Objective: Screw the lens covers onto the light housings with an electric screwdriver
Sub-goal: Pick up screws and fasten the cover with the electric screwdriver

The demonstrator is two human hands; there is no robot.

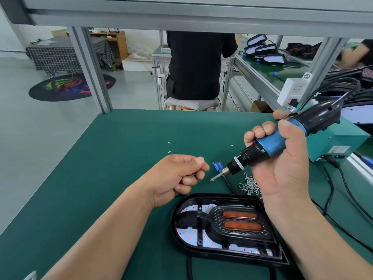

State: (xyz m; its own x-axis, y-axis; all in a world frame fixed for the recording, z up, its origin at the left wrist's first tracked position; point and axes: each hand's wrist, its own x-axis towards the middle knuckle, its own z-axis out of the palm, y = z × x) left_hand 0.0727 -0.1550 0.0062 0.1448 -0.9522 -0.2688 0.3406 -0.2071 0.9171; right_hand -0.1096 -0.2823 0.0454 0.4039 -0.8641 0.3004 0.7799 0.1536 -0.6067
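A black light housing (226, 231) lies on the green mat near the front edge, with white LED strips and two orange lenses inside. My right hand (282, 158) grips the blue and black electric screwdriver (268, 144), raised above the mat, its bit pointing down-left toward my left hand. My left hand (181, 174) hovers just left of the bit with curled fingers that pinch small screws. A pile of silver screws (250, 184) lies beside the housing's far edge, under my right hand.
A teal power supply box (339, 142) with black cables stands at the right edge. A blue connector (218, 166) lies near the bit. Stray screws (169, 147) dot the green mat (121, 158). A person in black sits beyond the bench; finished lights are stacked back right.
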